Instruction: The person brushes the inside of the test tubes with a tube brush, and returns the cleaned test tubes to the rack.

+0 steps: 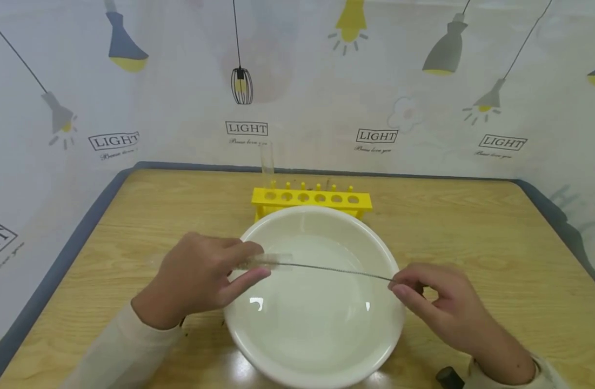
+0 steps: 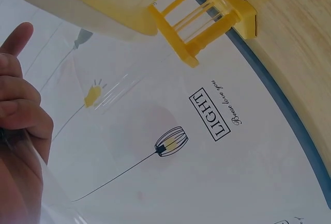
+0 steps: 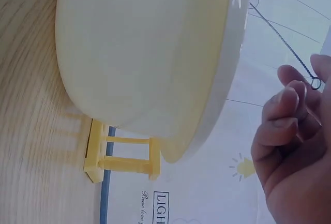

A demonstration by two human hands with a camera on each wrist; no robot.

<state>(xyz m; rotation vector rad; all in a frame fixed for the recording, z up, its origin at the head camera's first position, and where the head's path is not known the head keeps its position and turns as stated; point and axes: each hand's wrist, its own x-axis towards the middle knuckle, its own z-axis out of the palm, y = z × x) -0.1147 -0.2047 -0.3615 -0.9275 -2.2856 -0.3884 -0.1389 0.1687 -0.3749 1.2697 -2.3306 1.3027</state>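
Over a white basin (image 1: 302,213), my left hand (image 1: 200,275) grips a clear test tube (image 1: 283,258) lying nearly level, its mouth toward the right. The twisted wire handle of a test tube brush (image 1: 336,269) runs out of that mouth. My right hand (image 1: 445,302) pinches the handle's far end between thumb and fingers; the right wrist view shows a small wire loop (image 3: 316,83) there. The brush head is mostly hidden by the tube and my left fingers. Water with bright reflections appears to stand in the basin.
Behind the basin stands a yellow test tube rack (image 1: 312,199) with a row of holes and pegs. Another clear tube (image 1: 267,162) rises at its left end. A dark cylindrical object (image 1: 449,377) lies beside my right sleeve. A lamp-printed sheet (image 1: 307,108) surrounds the wooden table (image 1: 472,232).
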